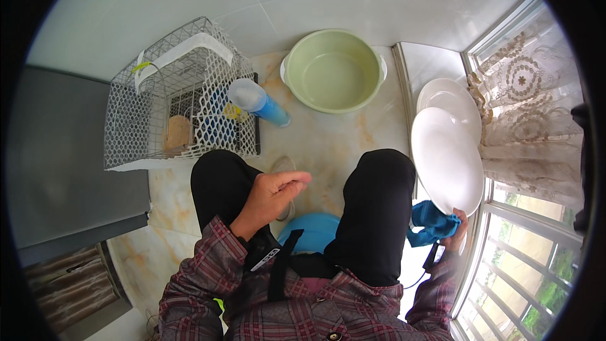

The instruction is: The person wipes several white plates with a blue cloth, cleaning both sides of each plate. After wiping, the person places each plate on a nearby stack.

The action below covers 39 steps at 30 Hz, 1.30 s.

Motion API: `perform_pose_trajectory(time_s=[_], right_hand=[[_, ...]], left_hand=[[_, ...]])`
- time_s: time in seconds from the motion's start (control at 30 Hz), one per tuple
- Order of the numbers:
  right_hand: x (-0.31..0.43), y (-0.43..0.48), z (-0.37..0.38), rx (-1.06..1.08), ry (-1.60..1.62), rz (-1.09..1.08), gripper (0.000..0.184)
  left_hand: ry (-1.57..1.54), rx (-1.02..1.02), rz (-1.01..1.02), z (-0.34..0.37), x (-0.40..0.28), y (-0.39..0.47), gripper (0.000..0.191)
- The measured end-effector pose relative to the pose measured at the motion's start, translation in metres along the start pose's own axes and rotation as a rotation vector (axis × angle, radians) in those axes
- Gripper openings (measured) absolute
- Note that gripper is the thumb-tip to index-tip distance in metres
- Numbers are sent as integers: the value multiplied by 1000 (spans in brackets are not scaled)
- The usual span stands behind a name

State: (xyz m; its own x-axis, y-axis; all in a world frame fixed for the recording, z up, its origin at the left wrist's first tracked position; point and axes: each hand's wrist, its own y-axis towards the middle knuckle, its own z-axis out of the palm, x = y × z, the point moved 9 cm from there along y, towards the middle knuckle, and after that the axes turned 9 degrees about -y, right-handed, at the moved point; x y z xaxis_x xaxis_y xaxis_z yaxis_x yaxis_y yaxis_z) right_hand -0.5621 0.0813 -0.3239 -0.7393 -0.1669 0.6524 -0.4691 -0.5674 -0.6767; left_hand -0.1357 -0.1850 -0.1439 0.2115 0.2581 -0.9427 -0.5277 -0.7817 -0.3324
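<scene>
At the right, my right hand (458, 232) grips a crumpled blue cloth (433, 223) against the lower rim of a white oval plate (447, 161). That plate overlaps another white plate (445, 92) on the ledge by the window. My left hand (272, 199) hovers above my left thigh, its fingers bent towards the thumb, with nothing seen between them. Between my legs a blue basin (310, 229) is partly hidden by my clothing.
A light green basin (331, 71) stands on the marbled floor by the wall. Left of it are a wire cage (156, 118) with a white handle and a blue spray bottle or can (265, 106). A grey cabinet (75, 151) fills the left side; a lace curtain (525, 104) hangs at the window.
</scene>
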Motion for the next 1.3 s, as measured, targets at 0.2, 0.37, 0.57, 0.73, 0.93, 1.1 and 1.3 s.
perform_pose_trajectory(time_s=[0.2,0.37,0.57,0.73,0.93,1.1,1.3], right_hand=[[73,-94,60,-41,-181,-283,47],[105,-145,128,88,-211,-363,55],[84,-165,205,120,-240,-408,45],[59,-164,256,331,-480,-423,20],[52,-164,271,469,-527,-291,18],[56,-189,255,399,-780,-297,19],[59,-197,207,373,-284,-166,34]], left_hand=[[-251,91,-41,4,-8,-8,37],[-432,274,45,12,-32,-20,66],[-854,387,240,1,-59,-33,88],[-1113,59,104,-49,-28,-57,74],[-1041,72,69,-50,-20,-71,62],[-978,50,96,-37,-23,-74,56],[-924,-70,173,-43,-27,-76,55]])
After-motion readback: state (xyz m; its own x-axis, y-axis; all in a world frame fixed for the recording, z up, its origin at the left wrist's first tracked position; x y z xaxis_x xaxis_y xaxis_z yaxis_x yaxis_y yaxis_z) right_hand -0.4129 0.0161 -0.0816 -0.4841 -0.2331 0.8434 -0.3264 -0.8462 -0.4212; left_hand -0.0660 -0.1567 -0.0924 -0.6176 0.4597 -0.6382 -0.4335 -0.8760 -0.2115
